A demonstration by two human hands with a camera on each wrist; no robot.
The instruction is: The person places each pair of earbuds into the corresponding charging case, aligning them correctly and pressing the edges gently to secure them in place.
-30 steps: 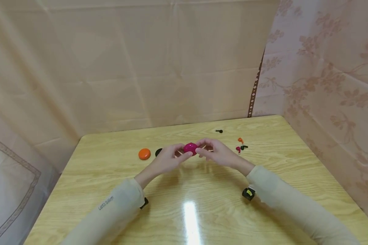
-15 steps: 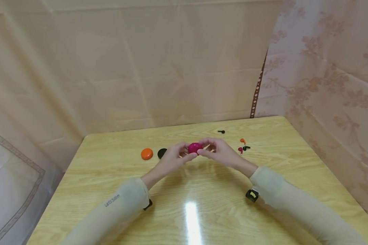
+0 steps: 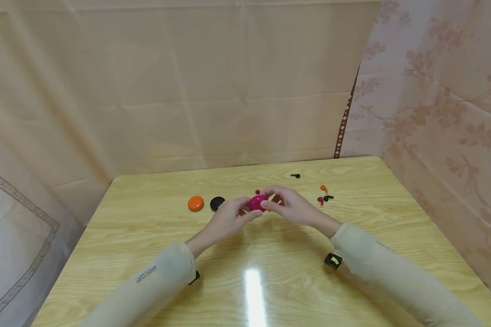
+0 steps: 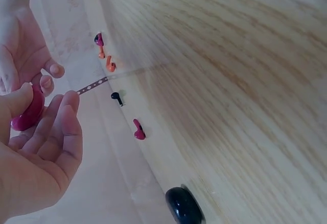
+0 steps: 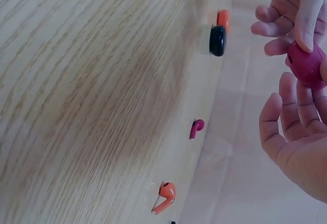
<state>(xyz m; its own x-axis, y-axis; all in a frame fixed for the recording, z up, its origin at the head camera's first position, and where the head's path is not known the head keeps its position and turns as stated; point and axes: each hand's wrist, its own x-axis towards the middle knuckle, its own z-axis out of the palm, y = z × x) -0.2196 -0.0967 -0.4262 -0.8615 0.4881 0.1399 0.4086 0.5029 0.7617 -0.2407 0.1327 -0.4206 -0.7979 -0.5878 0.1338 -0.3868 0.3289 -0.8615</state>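
Observation:
Both hands hold a round, glossy magenta earbud case between them above the table's far half. My left hand pinches its left side, thumb on the near face. My right hand grips the right side with thumb and fingers. In the right wrist view, a thin seam runs across the case and its halves look closed together. A magenta earbud lies on the table just beyond the case. An orange earbud, seen in the right wrist view, is hidden behind my right hand in the head view.
Left of the hands sit an orange round case and a black one. Toward the right lie an orange earbud, a magenta earbud and a black earbud. Another black earbud is near the back edge, before a curtain.
Both hands have lowered slightly with the magenta case and shifted a little left since half a second ago. The magenta earbud behind it has come into view, and more of the black case shows.

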